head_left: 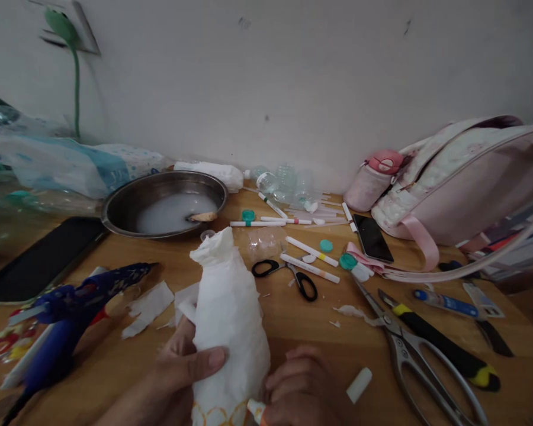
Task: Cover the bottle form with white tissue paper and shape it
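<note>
My left hand (177, 370) grips a bottle wrapped in white tissue paper (228, 313), thumb pressed across its lower front, and holds it tilted away from me over the wooden table (302, 331). My right hand (302, 387) is curled shut just right of the bottle's base. It pinches a small white tube with an orange tip (255, 409) against the paper. Torn bits of tissue (148, 307) lie left of the bottle.
A steel bowl of milky liquid (164, 204) with a brush sits behind. Black scissors (288, 275), markers (311, 251), caps, large metal shears (420, 361), a blue glue gun (75, 313), two phones (39, 257), a pink bag (466, 177) and clear bottles (284, 183) crowd the table.
</note>
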Tool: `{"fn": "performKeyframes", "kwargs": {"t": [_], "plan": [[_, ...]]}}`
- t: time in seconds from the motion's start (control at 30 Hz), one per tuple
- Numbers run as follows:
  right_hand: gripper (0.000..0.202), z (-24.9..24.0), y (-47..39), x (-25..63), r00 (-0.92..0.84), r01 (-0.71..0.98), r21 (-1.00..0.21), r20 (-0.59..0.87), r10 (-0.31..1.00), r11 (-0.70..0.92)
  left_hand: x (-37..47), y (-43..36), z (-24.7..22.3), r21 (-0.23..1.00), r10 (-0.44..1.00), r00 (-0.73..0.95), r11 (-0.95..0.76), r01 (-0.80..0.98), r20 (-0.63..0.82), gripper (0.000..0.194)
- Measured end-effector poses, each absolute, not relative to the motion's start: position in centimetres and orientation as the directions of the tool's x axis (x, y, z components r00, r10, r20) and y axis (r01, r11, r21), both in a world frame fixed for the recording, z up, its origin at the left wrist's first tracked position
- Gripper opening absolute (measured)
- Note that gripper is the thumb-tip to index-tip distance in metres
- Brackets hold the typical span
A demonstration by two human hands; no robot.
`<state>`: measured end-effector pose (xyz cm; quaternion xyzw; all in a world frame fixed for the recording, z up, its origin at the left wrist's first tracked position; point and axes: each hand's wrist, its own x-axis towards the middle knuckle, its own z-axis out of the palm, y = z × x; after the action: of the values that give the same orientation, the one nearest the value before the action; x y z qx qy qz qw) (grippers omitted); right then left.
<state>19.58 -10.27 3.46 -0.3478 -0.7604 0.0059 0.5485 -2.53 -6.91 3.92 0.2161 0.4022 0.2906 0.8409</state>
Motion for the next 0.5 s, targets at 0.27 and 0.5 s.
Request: {"fn": "performKeyframes", "kwargs": {"t": [0.27,0.5], "plan": [[0.039,6.6,-8.7,19.9,-0.027,0.586,-0.641,0.596,0.802,0.496,-2.4,-6.9,3.9,0.617,0.686,0.457,0.721,-0.316,-0.566,0.136],[0.044,6.8,-8.6,20.0,0.142,0.484,-0.796,0.481,0.865,0.364,0.3,-5.0,7.2,0.805,0.809,0.441,0.53,-0.264,-0.388,0.102]]}}
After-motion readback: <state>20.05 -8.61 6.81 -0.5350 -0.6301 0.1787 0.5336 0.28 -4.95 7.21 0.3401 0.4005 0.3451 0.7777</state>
